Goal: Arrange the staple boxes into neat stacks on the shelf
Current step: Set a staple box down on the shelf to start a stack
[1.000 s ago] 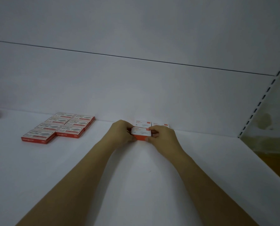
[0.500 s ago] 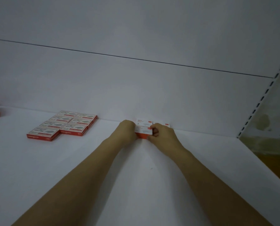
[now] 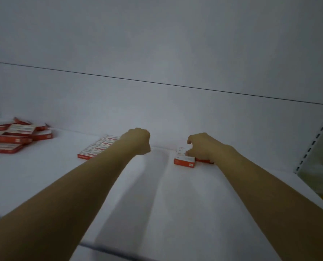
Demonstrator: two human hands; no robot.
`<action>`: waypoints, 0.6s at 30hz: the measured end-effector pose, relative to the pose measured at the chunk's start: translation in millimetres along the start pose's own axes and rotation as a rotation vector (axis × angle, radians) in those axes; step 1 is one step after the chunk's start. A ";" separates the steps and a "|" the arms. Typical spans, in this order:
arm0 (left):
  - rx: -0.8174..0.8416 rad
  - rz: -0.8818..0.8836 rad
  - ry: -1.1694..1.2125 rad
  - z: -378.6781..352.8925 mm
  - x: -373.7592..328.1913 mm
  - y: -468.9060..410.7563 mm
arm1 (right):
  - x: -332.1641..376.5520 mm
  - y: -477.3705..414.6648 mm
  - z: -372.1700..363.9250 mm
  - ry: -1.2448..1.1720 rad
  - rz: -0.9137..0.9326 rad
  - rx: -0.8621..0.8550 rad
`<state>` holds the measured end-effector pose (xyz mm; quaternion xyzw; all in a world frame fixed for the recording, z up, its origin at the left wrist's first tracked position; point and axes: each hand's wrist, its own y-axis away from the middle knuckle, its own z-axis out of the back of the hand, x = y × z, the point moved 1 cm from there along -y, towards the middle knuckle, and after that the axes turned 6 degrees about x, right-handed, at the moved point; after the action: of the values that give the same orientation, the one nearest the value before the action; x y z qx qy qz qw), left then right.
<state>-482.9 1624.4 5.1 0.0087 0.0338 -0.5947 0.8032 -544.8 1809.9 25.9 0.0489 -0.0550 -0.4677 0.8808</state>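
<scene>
Red and white staple boxes lie on a white shelf point(image 3: 157, 194). A small stack of boxes point(image 3: 184, 160) stands near the back wall, right of centre. My right hand point(image 3: 206, 146) hovers over it, thumb lifted, fingertips touching the stack's top, and hides part of a neighbouring box. My left hand point(image 3: 138, 141) is curled into a fist with nothing visible in it, just right of a flat group of boxes point(image 3: 96, 148) laid in rows. A loose, jumbled pile of boxes point(image 3: 15, 137) sits at the far left.
The shelf's white back wall point(image 3: 157, 110) rises right behind the boxes. A slotted upright point(image 3: 315, 142) marks the shelf's right end. The shelf's front edge runs across the bottom left.
Both hands have let go of the box they were setting on the right stack. My left hand has swung left towards the flat group. The view has shifted, so the loose pile now shows.
</scene>
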 end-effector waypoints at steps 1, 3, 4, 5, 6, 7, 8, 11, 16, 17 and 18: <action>-0.014 0.016 -0.012 5.1 7.8 4.8 | 4.4 -1.8 3.1 0.026 0.007 0.007; -0.034 0.047 -0.040 15.1 23.6 15.5 | 17.3 -7.2 9.7 0.067 0.030 0.012; -0.035 0.065 -0.056 19.4 32.2 21.6 | 26.4 -10.9 12.5 0.077 0.049 0.014; -0.037 0.088 -0.069 23.6 41.1 28.3 | 37.2 -14.7 15.2 0.087 0.074 0.017; -0.041 0.112 -0.079 27.2 50.7 34.3 | 49.5 -18.3 18.0 0.096 0.101 0.020; -0.047 0.139 -0.086 30.9 60.6 40.7 | 63.4 -22.0 20.4 0.108 0.134 0.017; -0.053 0.166 -0.093 34.0 71.6 47.1 | 78.9 -25.2 22.8 0.116 0.173 0.006; -0.052 0.253 -0.086 43.7 106.5 68.9 | 129.4 -30.3 27.6 0.121 0.297 -0.023; -0.066 0.398 -0.050 54.0 170.5 110.0 | 208.9 -30.0 26.3 0.118 0.464 -0.033; -0.064 0.419 -0.046 54.9 183.1 118.7 | 223.5 -29.1 25.2 0.113 0.487 -0.031; -0.059 0.437 -0.046 55.4 195.7 127.2 | 237.5 -28.3 24.3 0.110 0.506 -0.028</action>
<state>-302.1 1471.8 44.4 -0.0212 0.0299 -0.4052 0.9135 -439.3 1596.4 58.1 0.0470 -0.0109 -0.2296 0.9721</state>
